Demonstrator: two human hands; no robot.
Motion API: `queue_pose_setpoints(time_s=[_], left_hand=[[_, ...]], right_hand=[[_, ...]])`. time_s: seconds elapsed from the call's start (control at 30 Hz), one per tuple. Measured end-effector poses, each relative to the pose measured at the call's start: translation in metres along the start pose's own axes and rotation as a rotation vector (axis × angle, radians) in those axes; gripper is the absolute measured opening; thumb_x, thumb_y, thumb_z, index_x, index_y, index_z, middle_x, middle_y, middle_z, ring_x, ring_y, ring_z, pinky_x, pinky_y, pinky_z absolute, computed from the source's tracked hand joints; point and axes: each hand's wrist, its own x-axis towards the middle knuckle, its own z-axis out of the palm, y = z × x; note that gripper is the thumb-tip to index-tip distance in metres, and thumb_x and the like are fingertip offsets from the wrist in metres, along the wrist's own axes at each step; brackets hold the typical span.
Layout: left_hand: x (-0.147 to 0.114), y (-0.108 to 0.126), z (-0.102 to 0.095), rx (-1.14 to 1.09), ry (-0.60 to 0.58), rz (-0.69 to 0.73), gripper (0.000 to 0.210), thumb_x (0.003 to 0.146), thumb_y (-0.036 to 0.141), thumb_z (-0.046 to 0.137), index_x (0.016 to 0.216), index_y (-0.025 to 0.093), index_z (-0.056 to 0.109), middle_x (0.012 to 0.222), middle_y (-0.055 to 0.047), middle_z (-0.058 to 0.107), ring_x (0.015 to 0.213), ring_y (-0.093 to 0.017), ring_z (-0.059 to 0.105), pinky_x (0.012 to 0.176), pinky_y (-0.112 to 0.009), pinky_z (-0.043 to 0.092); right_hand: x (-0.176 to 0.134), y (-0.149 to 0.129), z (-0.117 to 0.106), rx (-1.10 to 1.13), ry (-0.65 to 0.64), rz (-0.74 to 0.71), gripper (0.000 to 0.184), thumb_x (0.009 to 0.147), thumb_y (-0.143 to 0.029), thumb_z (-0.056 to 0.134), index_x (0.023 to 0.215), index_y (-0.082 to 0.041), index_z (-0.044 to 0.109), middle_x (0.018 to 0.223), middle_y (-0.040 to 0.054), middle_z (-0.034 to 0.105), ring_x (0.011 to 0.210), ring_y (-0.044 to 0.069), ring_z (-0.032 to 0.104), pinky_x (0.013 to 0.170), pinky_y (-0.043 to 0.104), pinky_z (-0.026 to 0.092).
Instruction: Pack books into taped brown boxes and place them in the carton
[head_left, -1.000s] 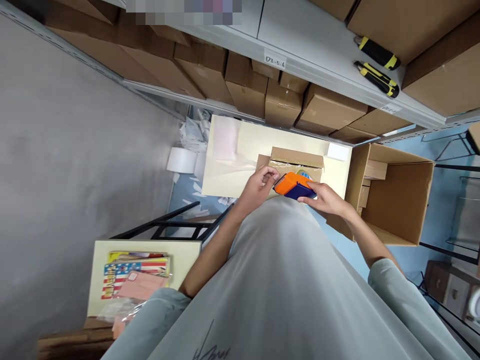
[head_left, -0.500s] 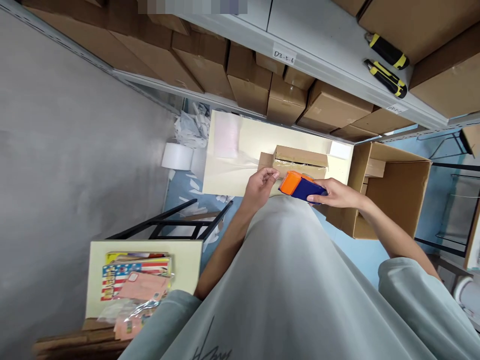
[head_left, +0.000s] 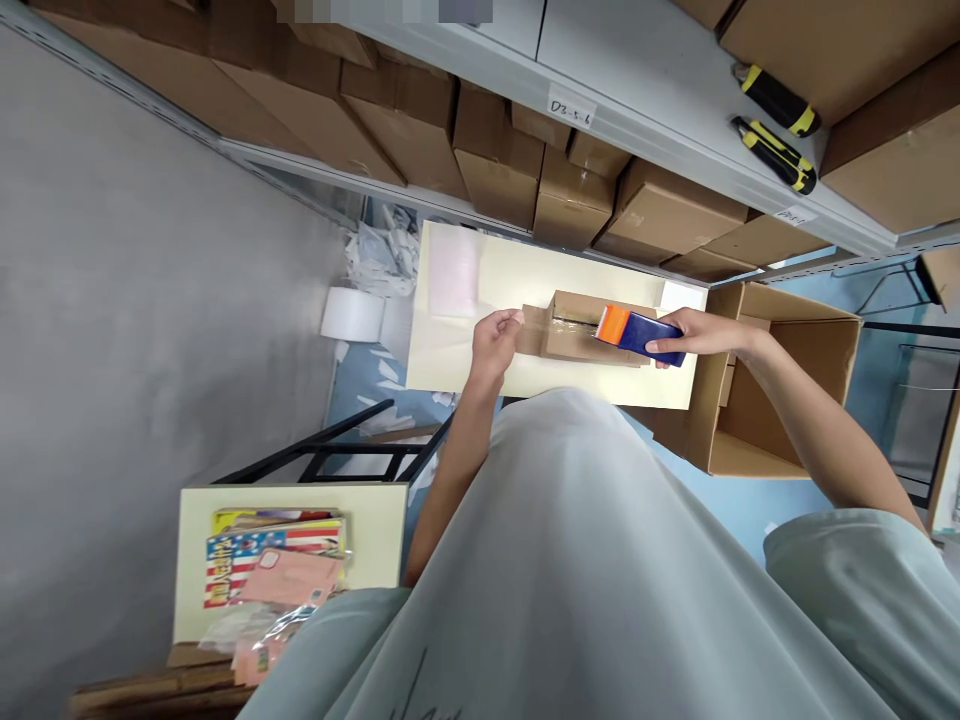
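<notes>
Over the carton (head_left: 568,344), a dark-blue tape dispenser (head_left: 641,333) with orange end.

Right of centre, the handheld plastic tape dispenser (head_left: 646,334) is bright orange at its left end and navy blue along its body. The rectangular cardboard box (head_left: 570,343) beside it is plain brown, the flat-topped desk (head_left: 442,362) pale cream. At lower left, a paper booklet (head_left: 251,545) shows red-and-white stripes and white-flecked blue. Two plastic-handled cutters (head_left: 776,158), upper right, are black and yellow.
</notes>
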Motion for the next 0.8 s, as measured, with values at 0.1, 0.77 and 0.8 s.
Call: queue_pose_setpoints(time_s=[0.1,0.77,0.8], left_hand=[[0.004,0.0,0.001,-0.032,-0.017,-0.085,0.024,0.082,0.038,0.08,0.09,0.017,0.074,0.077,-0.002,0.066,0.065,-0.013,0.051,0.061,-0.027,0.044],[0.033,-0.075,0.043,0.099,0.021,-0.206,0.006,0.088,0.021,0.069,0.086,0.016,0.072,0.084,-0.006,0.077,0.086,-0.019,0.07,0.085,-0.031,0.055],[0.033,-0.081,0.046,0.116,-0.007,-0.21,0.007,0.09,0.023,0.069,0.089,0.016,0.072,0.085,-0.006,0.077,0.087,-0.02,0.072,0.086,-0.032,0.057]], right_hand=[[0.014,0.004,-0.008,0.004,-0.046,-0.008,0.061,0.077,-0.079,0.085,0.084,-0.019,0.079,0.077,0.0061,0.079,0.072,0.02,0.072,0.069,0.031,0.056],[0.062,0.035,0.002,0.148,-0.132,0.018,0.059,0.068,-0.073,0.093,0.069,-0.018,0.073,0.065,0.0038,0.073,0.06,0.016,0.066,0.063,0.03,0.054],[0.062,0.037,0.004,0.143,-0.156,0.008,0.06,0.07,-0.075,0.092,0.07,-0.018,0.072,0.067,0.0041,0.074,0.061,0.016,0.066,0.064,0.03,0.054]])
